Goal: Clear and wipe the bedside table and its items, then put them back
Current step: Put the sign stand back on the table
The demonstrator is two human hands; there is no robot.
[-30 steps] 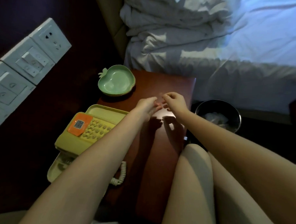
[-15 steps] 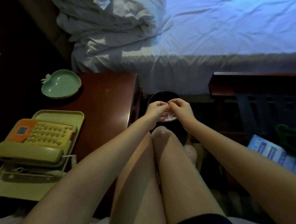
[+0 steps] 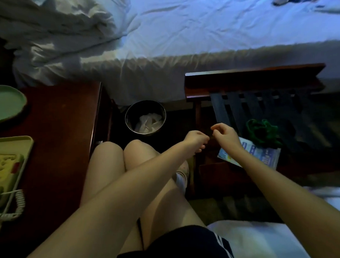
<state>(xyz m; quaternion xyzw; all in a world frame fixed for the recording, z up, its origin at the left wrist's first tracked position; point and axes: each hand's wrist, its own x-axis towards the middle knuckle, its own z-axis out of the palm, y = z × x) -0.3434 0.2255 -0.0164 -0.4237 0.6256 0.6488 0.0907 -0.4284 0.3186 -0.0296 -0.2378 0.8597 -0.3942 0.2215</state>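
The dark red wooden bedside table (image 3: 55, 125) is sitting at left, its long edge running toward the bed (image 3: 188, 23), with the pale green dish (image 3: 6, 103) at its far end and the yellow corded telephone (image 3: 3, 173) nearer. The floor (image 3: 177, 125) is lying open between it and the slatted wooden rack (image 3: 253, 81). The left hand (image 3: 196, 139) and right hand (image 3: 225, 135), over the round metal bin (image 3: 129, 117) half a second ago, are hovering right of it, fingers curled; around what, I cannot tell.
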